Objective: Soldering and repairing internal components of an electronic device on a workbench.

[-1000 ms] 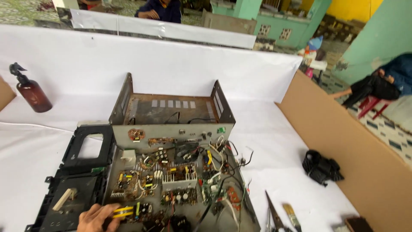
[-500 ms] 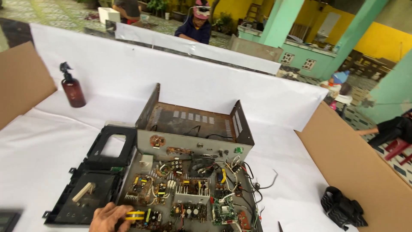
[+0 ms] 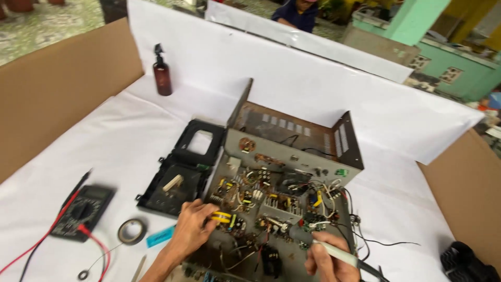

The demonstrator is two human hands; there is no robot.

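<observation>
An opened electronic chassis lies on the white table, its circuit board crowded with wires and parts. My left hand rests on the board's near left corner, fingers pinching a yellow-wound coil. My right hand holds a pale-handled soldering iron with its tip at the board's near middle. A black plastic cover lies flat against the chassis's left side.
A black multimeter with red and black leads lies at the near left, a tape roll beside it. A brown spray bottle stands far left. Cardboard walls flank the table. A black object sits near right.
The view has swung to the left, bringing the multimeter and tape into sight. My right hand with the soldering iron has come into view. My left hand stays on the yellow coil.
</observation>
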